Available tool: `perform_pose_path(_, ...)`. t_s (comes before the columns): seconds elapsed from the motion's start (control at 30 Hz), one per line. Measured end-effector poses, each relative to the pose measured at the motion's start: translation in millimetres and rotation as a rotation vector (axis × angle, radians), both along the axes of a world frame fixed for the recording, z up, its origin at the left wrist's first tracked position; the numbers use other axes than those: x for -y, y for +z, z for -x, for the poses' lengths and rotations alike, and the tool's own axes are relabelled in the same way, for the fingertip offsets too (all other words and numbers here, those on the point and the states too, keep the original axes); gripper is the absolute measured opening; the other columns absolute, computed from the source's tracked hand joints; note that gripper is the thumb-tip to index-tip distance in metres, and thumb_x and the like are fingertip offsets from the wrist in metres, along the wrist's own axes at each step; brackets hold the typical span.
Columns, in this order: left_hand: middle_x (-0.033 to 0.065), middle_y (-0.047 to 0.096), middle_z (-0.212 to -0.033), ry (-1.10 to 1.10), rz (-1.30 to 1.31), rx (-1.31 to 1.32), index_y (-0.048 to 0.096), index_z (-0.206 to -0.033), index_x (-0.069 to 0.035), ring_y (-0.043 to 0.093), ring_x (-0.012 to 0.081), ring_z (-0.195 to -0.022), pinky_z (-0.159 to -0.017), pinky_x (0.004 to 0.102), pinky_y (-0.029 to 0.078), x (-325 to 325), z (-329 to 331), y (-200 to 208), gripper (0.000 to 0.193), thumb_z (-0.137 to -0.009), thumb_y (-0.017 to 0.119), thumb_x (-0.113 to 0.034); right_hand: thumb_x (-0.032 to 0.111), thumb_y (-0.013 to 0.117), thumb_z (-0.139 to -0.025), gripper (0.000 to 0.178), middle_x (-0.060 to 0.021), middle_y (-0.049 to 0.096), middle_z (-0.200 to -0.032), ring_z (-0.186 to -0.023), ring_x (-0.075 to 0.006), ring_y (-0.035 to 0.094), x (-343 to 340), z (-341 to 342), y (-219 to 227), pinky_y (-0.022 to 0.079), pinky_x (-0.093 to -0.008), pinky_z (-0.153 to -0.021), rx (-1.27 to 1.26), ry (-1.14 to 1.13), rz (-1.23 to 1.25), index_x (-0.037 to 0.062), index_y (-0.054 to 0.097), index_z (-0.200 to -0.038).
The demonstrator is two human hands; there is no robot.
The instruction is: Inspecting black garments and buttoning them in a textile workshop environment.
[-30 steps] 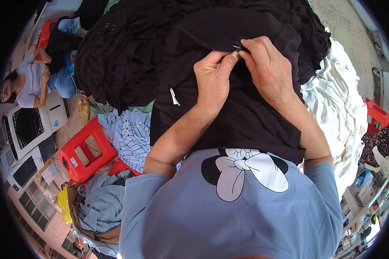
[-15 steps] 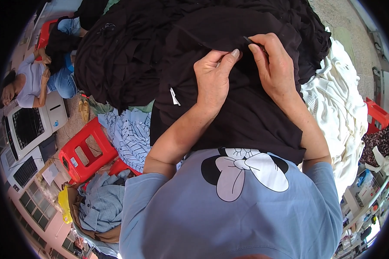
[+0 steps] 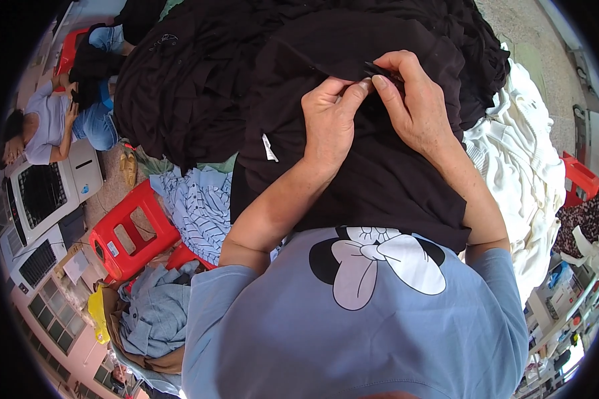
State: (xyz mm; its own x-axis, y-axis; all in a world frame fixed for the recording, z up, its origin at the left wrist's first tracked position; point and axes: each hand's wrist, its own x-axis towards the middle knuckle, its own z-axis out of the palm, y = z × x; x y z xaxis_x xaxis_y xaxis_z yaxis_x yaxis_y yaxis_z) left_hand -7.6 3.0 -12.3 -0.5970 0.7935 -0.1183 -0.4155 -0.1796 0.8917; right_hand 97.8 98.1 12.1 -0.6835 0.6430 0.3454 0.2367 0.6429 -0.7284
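A black garment [image 3: 313, 193] with a small white label [image 3: 269, 147] lies spread across my lap and up over the dark heap ahead. My left hand [image 3: 329, 120] pinches a fold of it between thumb and forefinger. Close on its right, my right hand [image 3: 412, 103] is closed around small dark thread snips [image 3: 371, 68]; only their pointed tips show past the fingers. Those tips are beside my left fingertips, at the pinched cloth. Whether the blades touch the fabric I cannot tell, and the rest of the tool is hidden in my palm.
More black garments [image 3: 180, 100] are heaped ahead and left. White knitwear [image 3: 519, 179] is piled at my right. To my left are blue striped cloth [image 3: 199, 206], a red stool [image 3: 133, 233] and a bag of blue-grey clothes [image 3: 153, 312]. Another person [image 3: 50, 126] sits far left.
My right hand has shifted slightly left, bringing the snips' tips closer to my left fingertips. The left hand keeps its pinch on the cloth, almost in place.
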Motion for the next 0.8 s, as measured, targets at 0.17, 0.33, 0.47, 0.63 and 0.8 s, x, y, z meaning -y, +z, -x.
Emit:
perform_pose_path(0.17,0.0047,0.069,-0.090,-0.002,0.015,-0.013,0.069,-0.099,0.005,0.062,0.0069,-0.082,-0.075,0.0203,0.049,0,0,0,0.011,-0.091,0.062,0.001,0.014,0.065,-0.091,0.015,-0.0082,0.064,-0.088,-0.070,-0.0245,0.066,-3,-1,-2,0.051,-0.0311,-0.061,0.022,0.017,-0.104,0.0050,0.058,-0.101)
perform_pose_path(0.33,0.0112,0.070,-0.096,-0.010,0.018,-0.032,0.067,-0.101,0.007,0.067,0.0149,-0.088,-0.086,0.0269,0.054,0,1,-2,0.013,-0.091,0.061,0.002,0.013,0.066,-0.089,0.012,-0.0059,0.064,-0.085,-0.067,-0.0224,0.065,-4,0,-1,0.049,-0.0301,-0.057,0.044,0.022,-0.167,0.0066,0.060,-0.097)
perform_pose_path(0.47,0.0030,0.068,-0.089,-0.006,0.013,0.009,0.069,-0.098,0.004,0.060,0.0055,-0.079,-0.073,0.0196,0.047,-2,0,0,0.011,-0.090,0.063,0.000,0.013,0.067,-0.089,0.011,-0.0059,0.063,-0.082,-0.066,-0.0219,0.065,-6,-1,-3,0.049,-0.0300,-0.057,0.011,0.019,-0.194,0.0069,0.061,-0.096)
perform_pose_path(0.63,0.0036,0.068,-0.088,-0.013,0.031,0.019,0.069,-0.098,0.004,0.059,0.0053,-0.079,-0.072,0.0196,0.047,-2,-1,1,0.011,-0.091,0.063,0.000,0.018,0.070,-0.087,0.022,-0.0076,0.064,-0.083,-0.071,-0.0221,0.067,-7,-1,-9,0.053,-0.0291,-0.061,-0.130,-0.037,0.011,0.0056,0.062,-0.102)
perform_pose_path(0.8,0.0029,0.068,-0.087,-0.003,0.037,-0.023,0.069,-0.096,0.004,0.058,0.0045,-0.078,-0.071,0.0188,0.046,-1,-1,-2,0.010,-0.091,0.063,0.000,0.017,0.069,-0.086,0.022,-0.0081,0.066,-0.087,-0.074,-0.0233,0.067,-4,6,2,0.053,-0.0305,-0.063,-0.052,0.027,-0.063,0.0041,0.062,-0.103)
